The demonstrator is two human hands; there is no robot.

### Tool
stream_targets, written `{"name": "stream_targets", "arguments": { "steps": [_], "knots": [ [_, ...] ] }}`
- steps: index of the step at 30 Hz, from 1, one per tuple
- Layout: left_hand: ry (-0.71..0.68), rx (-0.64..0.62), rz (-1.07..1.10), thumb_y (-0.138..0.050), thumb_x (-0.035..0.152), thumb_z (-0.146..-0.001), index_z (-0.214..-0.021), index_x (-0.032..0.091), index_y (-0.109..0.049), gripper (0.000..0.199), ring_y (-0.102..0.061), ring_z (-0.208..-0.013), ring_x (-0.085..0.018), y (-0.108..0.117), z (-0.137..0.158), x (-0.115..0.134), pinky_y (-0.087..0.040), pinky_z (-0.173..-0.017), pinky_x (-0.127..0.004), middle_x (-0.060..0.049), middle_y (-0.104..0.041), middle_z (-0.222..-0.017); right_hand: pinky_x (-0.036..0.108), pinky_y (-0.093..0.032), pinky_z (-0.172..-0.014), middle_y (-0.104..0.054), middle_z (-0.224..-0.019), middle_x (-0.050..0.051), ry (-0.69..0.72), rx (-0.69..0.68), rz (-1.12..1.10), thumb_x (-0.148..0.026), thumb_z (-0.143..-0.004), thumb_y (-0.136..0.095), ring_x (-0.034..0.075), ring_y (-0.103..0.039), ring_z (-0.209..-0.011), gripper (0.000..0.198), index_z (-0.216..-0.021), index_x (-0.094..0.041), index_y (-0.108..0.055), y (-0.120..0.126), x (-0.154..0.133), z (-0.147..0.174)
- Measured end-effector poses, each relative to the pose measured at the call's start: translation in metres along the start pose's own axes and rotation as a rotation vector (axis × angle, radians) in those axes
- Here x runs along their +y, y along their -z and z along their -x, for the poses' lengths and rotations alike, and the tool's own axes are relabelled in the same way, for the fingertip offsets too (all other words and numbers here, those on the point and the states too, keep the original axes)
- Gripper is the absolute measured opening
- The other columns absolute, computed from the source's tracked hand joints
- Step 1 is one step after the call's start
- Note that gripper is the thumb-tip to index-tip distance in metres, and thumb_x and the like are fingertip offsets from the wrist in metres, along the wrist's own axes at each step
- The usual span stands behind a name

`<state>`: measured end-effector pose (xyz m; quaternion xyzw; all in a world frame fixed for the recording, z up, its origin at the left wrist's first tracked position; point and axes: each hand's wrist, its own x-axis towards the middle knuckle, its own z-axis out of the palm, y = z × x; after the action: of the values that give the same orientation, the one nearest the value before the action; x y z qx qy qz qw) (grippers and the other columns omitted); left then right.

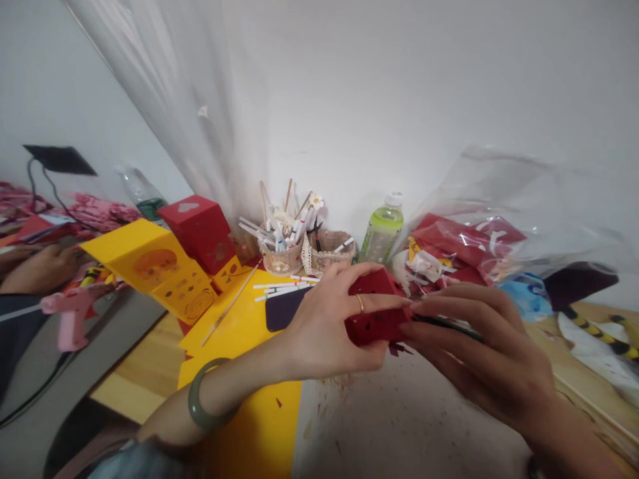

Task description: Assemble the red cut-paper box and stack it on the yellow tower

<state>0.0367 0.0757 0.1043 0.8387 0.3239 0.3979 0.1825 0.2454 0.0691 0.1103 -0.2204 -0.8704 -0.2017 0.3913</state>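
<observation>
A small red folded-paper box (377,326) with cut-out holes is held in front of me, with my left hand (322,326) wrapped round its near side and top. A ring and a green bangle show on that hand and wrist. My right hand (494,359) is closed round a thin dark pen-like tool (452,324), its fingertips at the box's right edge. The tool's tip is hidden, so its exact kind cannot be told. Small dark red paper scraps (399,348) show just below the box. Behind my left hand lies a dark phone (284,310).
Yellow sheets (259,412) cover the table's left part. Yellow (172,263) and red (200,233) paper boxes stand there. Markers (282,289), a pen basket (282,261) and a bottle (383,229) are behind. A pink glue gun (72,319) is near another person's hand (42,269).
</observation>
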Motion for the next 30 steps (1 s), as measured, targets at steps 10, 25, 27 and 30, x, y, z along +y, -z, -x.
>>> {"name": "stream_targets", "arguments": {
  "steps": [10,25,27,30],
  "knots": [
    [-0.042,-0.028,-0.007,-0.064,0.022,-0.062,-0.120,0.022,-0.058,0.058,-0.048,-0.112,-0.028,-0.002,-0.003,-0.004,-0.041,-0.098,-0.047,-0.008,-0.055,-0.131,0.038,-0.050,-0.073,-0.063,-0.092,0.005,-0.032,-0.063,-0.078,-0.023,-0.085,-0.061,0.022,-0.056,-0.090,0.006,-0.091,-0.024,-0.063,-0.003,0.001,-0.003],
    [0.113,-0.112,0.258,-0.075,0.030,-0.061,-0.142,0.025,-0.032,0.092,-0.041,-0.126,-0.030,0.009,-0.005,-0.002,-0.034,-0.106,-0.045,-0.008,-0.044,-0.141,0.033,-0.049,-0.064,-0.065,-0.078,0.002,0.033,0.064,0.023,-0.009,-0.081,-0.064,0.019,-0.056,-0.081,0.015,-0.087,-0.023,-0.065,0.002,-0.002,0.006],
    [0.108,-0.097,0.335,-0.078,0.035,-0.061,-0.144,0.028,-0.028,0.097,-0.038,-0.130,-0.031,0.010,-0.006,-0.007,-0.028,-0.110,-0.048,-0.008,-0.035,-0.148,0.033,-0.047,-0.062,-0.063,-0.078,0.002,0.020,0.102,0.033,-0.008,-0.078,-0.067,0.019,-0.056,-0.079,0.018,-0.087,-0.024,-0.065,0.004,-0.003,0.006],
    [0.134,-0.069,0.494,-0.081,0.038,-0.059,-0.144,0.031,-0.027,0.101,-0.037,-0.132,-0.031,0.009,-0.005,-0.014,-0.026,-0.111,-0.049,-0.007,-0.029,-0.152,0.035,-0.047,-0.061,-0.061,-0.080,0.002,-0.052,0.136,0.000,-0.009,-0.079,-0.066,0.020,-0.055,-0.078,0.019,-0.087,-0.026,-0.065,0.004,-0.003,0.006]
  ]
}}
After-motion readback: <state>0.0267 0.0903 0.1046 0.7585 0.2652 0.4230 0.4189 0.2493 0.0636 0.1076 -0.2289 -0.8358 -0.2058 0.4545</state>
